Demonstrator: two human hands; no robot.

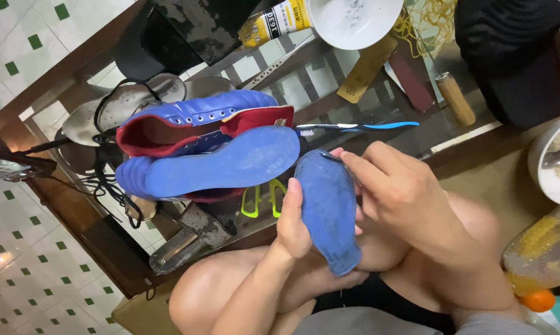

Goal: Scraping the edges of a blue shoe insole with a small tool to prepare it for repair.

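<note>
My left hand holds a blue insole upright over my knees, thumb across its face and fingers behind it. My right hand pinches the insole's top edge with its fingertips; a small dark bit shows at the pinch, too small to identify. Just left of the insole, a blue shoe with red lining lies on its side on the glass table. A second blue shoe rests against it, sole towards me.
A blue and black toothbrush lies on the glass table. Behind it are a white bowl, a yellow tube, a wooden-handled tool and black fabric. At the right stand a white container and a plastic bottle.
</note>
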